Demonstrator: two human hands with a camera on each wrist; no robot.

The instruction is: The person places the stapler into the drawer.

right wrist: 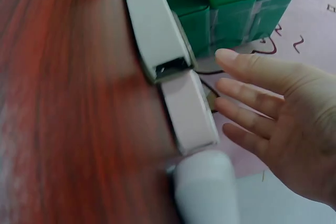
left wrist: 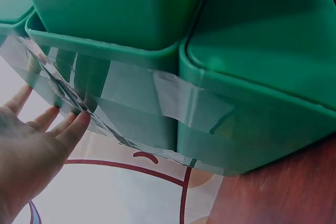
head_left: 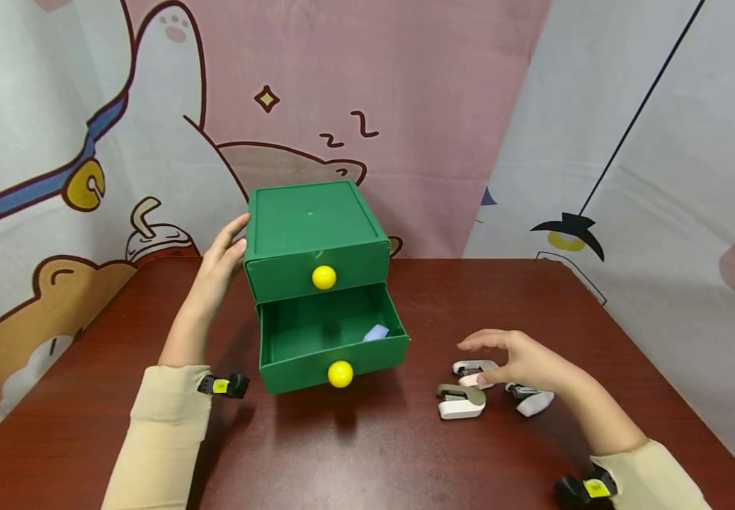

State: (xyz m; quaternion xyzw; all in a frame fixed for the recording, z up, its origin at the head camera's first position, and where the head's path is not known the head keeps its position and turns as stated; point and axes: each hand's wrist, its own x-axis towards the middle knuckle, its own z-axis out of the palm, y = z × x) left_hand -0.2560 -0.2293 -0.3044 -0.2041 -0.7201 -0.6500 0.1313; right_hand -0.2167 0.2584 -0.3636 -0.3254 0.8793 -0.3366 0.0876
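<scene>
A green two-drawer cabinet point(head_left: 316, 219) with yellow knobs stands left of centre. Its lower drawer point(head_left: 297, 363) is pulled out and holds a small pale-blue piece point(head_left: 377, 333). My left hand point(head_left: 217, 265) rests its fingers on the cabinet's left side; in the left wrist view the fingertips meet clear tape point(left wrist: 126, 98) on that wall. Over a group of small staplers, my right hand point(head_left: 520, 361) hovers with fingers loosely extended. A grey-and-white stapler point(head_left: 461, 402) lies nearest the cabinet front, a pinkish-white one point(right wrist: 190, 111) beside it, and a white one point(head_left: 535, 402) to the right.
All of this sits on a dark reddish-brown table point(head_left: 380, 453). A printed cloth point(head_left: 437, 127) with cartoon figures hangs behind the table and along its sides.
</scene>
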